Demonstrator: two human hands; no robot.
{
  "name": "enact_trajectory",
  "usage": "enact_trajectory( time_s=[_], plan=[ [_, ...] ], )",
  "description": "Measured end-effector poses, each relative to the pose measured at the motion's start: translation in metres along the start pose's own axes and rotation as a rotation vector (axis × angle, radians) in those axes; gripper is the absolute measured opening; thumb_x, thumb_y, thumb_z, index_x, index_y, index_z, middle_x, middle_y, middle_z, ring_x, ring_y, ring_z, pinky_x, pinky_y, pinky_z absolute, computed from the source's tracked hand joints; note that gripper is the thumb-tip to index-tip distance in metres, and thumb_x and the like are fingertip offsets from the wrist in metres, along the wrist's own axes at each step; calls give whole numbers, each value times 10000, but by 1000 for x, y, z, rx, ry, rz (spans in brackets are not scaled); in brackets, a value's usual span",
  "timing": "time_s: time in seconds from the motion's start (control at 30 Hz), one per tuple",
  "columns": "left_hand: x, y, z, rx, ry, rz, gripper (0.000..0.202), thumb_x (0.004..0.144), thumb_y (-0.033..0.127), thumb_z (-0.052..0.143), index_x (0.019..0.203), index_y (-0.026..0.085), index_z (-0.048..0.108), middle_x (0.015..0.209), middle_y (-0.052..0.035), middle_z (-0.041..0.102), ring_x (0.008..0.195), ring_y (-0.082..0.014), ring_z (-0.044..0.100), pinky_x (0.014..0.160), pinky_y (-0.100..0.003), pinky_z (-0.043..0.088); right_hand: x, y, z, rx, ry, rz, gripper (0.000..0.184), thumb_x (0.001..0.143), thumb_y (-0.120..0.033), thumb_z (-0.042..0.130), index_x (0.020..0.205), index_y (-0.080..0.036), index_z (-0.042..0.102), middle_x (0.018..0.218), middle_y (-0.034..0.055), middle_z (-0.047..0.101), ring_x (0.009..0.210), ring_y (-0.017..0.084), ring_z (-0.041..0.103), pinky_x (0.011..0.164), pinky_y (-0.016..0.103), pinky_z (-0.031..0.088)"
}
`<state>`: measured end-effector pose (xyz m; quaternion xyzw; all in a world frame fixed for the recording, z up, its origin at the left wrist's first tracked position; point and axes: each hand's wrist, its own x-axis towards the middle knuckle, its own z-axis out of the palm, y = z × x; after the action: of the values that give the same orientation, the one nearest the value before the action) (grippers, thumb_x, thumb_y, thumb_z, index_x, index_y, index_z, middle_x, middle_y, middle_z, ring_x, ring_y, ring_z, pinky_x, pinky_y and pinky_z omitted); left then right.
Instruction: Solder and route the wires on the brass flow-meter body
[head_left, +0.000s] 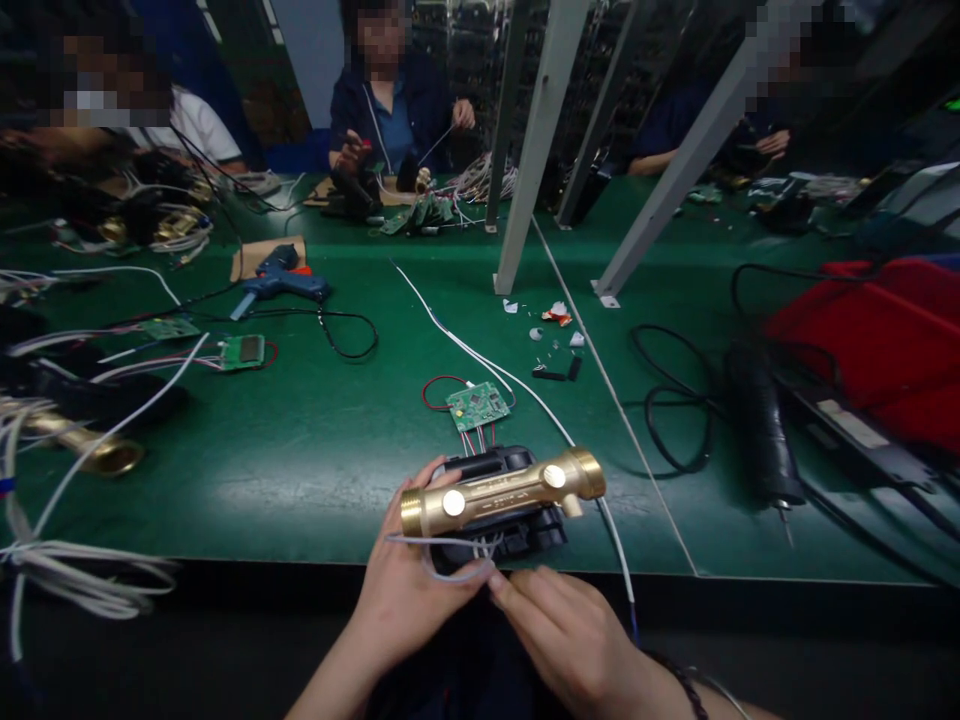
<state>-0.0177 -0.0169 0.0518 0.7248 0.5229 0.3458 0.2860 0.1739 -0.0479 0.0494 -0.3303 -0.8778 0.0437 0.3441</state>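
A brass pipe body (501,492) with a black plastic housing (517,530) under it sits at the near edge of the green table. My left hand (409,590) is wrapped round its left end from below. My right hand (559,625) pinches thin white wires (450,560) that loop out from under the housing. A small green circuit board (478,405) with red wires lies just behind the assembly and is wired to it. A white cable (480,355) runs from the far table past the board to the brass body.
A blue glue gun (279,285) and more green boards (241,351) lie to the left, with a brass fitting (97,450) and white cable bundles (75,575). A black electric screwdriver (761,430) and red bin (885,340) lie right. Metal frame legs (529,150) stand behind. Other people work across the table.
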Motion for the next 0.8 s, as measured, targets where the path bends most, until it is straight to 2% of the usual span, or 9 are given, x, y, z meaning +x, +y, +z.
enact_trajectory(
  time_s=[0.13, 0.23, 0.3, 0.43, 0.5, 0.6, 0.67, 0.8],
  plan=[
    [-1, -4, 7, 39, 6, 41, 742, 674, 221, 715, 1327, 304, 372, 1385, -95, 429, 1267, -314, 420, 1078, -589, 300, 16, 4, -22, 50, 60, 72, 166, 944, -128, 447, 980, -96, 606, 736, 62, 653, 632, 141, 604, 583, 238, 516],
    [-1, -7, 5, 50, -11, 59, 771, 674, 245, 742, 1335, 314, 352, 1385, -108, 427, 1260, -326, 427, 1062, -606, 314, 30, 5, -32, 58, 97, 81, 210, 904, -67, 460, 1077, -93, 574, 822, 88, 667, 731, 161, 624, 695, 264, 543],
    [-1, -8, 2, 38, -35, 64, 791, 673, 280, 771, 1338, 320, 345, 1391, -111, 423, 1261, -325, 426, 1062, -596, 322, 34, 2, -31, 61, 74, 65, 211, 892, -57, 429, 1025, -114, 583, 820, 89, 669, 745, 173, 633, 711, 284, 545],
    [1, -9, -3, 7, -105, 81, 824, 670, 328, 800, 1351, 307, 337, 1412, -125, 398, 1289, -328, 392, 1081, -591, 291, 23, -8, -15, -56, 52, 131, 178, 951, -201, 430, 867, -136, 572, 681, 50, 647, 600, 168, 629, 568, 278, 511],
    [1, -10, -4, -11, -122, 84, 800, 688, 303, 787, 1353, 307, 342, 1417, -118, 391, 1302, -316, 376, 1089, -575, 285, 13, -12, -9, -119, 48, 156, 199, 974, -200, 406, 902, -121, 574, 690, 41, 659, 591, 151, 634, 564, 265, 500],
    [2, -10, -3, -42, -103, 85, 739, 711, 294, 767, 1336, 313, 373, 1416, -96, 394, 1295, -293, 390, 1078, -531, 332, 6, -13, -8, -147, 74, 116, 206, 950, -75, 387, 1019, -87, 580, 817, 65, 698, 718, 145, 666, 654, 243, 520],
    [2, -9, -2, -53, -71, 94, 698, 714, 300, 763, 1314, 302, 407, 1378, -84, 442, 1278, -284, 413, 1071, -505, 357, 6, -13, -10, -144, 88, 91, 227, 925, -46, 399, 1065, -68, 577, 868, 95, 698, 776, 167, 668, 690, 259, 539],
    [2, -5, 0, -65, -40, 57, 662, 691, 287, 775, 1278, 272, 469, 1339, -81, 486, 1254, -286, 441, 1068, -482, 372, 14, -14, -13, -139, 73, 101, 220, 911, -48, 406, 1041, -62, 583, 827, 115, 683, 726, 183, 659, 662, 273, 563]
  ],
)
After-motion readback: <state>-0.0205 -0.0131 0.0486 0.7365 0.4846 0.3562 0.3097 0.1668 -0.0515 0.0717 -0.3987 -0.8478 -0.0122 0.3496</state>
